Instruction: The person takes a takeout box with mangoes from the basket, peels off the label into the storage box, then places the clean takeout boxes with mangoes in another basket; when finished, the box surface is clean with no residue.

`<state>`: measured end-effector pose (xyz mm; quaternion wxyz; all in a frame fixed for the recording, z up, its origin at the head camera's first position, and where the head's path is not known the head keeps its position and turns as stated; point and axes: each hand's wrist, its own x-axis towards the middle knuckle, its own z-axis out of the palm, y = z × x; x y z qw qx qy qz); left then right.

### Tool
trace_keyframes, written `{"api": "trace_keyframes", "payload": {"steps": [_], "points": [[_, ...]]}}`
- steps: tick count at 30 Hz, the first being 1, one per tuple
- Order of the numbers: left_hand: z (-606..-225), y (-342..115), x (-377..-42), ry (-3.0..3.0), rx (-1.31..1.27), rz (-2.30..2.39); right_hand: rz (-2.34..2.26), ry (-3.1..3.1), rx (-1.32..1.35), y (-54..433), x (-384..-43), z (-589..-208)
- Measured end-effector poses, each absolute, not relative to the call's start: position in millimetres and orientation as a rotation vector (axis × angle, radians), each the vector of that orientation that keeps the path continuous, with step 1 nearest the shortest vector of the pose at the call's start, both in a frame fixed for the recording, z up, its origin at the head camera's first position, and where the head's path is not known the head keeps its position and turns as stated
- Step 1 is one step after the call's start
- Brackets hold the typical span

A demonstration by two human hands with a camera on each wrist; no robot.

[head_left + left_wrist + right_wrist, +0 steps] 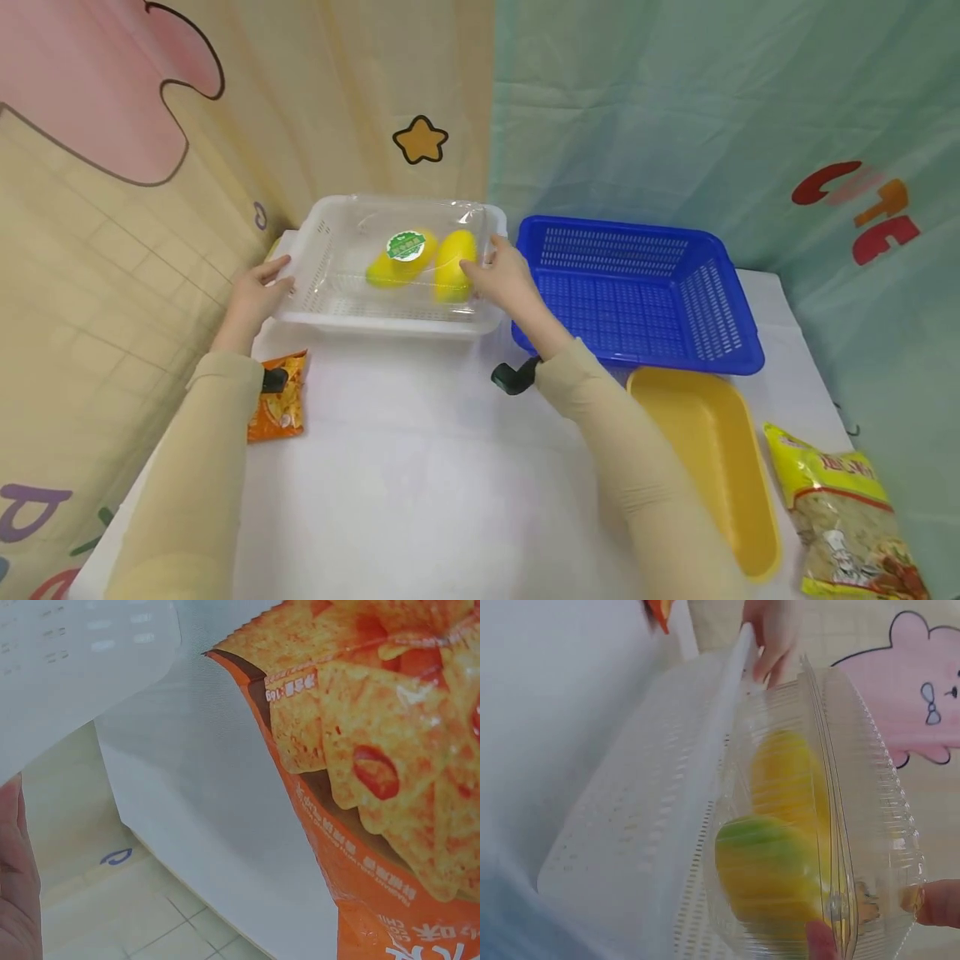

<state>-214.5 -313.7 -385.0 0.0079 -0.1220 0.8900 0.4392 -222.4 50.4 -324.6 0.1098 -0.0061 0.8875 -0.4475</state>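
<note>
My right hand (508,277) pinches the clear box (408,247) at its right end, thumb and fingers nearly closed. Box, two mangoes (455,262) inside, at the white basket's (382,327) mouth; bottom contact: can't tell. My left hand (253,298) grips that basket's left rim. Snack bag (287,404) nearby.

Place: tabletop set-up in a corner screened by cloth; whether home, studio or lab, cannot be told. Hangings: one cream curtain (367,83), printed with pink cartoon figure (97,75), orange star (421,140), faint grid (142,292); one pale green curtain (637,108), printed with red and orange letters (885,237); visible folds in both. Furniture: one table (420,483), white-covered, close against the hangings. Household wares: one white basket (390,326), perforated; one blue basket (615,304), perforated; one yellow tray (720,450), plain-walled. Packaged groceries: one orange snack bag (285,404), left side; one yellow food bag (847,517), right side.
</note>
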Motion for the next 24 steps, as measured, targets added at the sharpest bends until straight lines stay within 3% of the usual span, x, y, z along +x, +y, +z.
{"api": "trace_keyframes", "payload": {"steps": [10,16,24], "points": [[-383,-314,-217,2.77,-0.436,1.349,-1.305,2.505,-0.191,129,-141,-295],[-384,-315,-216,2.743,-0.493,1.396,-1.4,2.334,-0.246,160,-91,-315],[-385,-317,-212,2.708,-0.47,1.37,-1.518,2.155,-0.115,172,-45,-357]]}}
